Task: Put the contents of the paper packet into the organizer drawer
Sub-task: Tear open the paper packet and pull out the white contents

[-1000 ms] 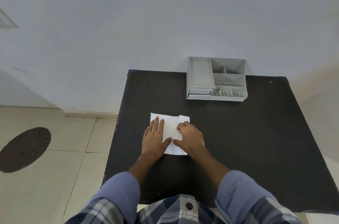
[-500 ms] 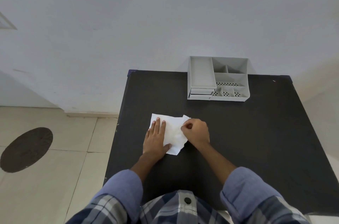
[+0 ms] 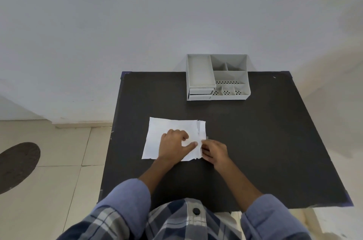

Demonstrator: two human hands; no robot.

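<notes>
With our left hand (image 3: 173, 145) pressed flat on the paper packet (image 3: 157, 137) lying mid-tabletop (image 3: 265, 141), our right hand (image 3: 215, 152), pinching its right edge, should unfold gently so nothing spills.

From my seat, the paper packet (image 3: 172, 133) lies on the table (image 3: 255, 151) just ahead at twelve o'clock. My left hand (image 3: 173, 146) rests on it; my right hand (image 3: 215, 151) sits at its three o'clock edge, touching it. The organizer (image 3: 218, 77) stands well beyond at one o'clock, along the far table edge against the wall (image 3: 176, 13), its drawer (image 3: 200, 91) at its near left corner.
</notes>
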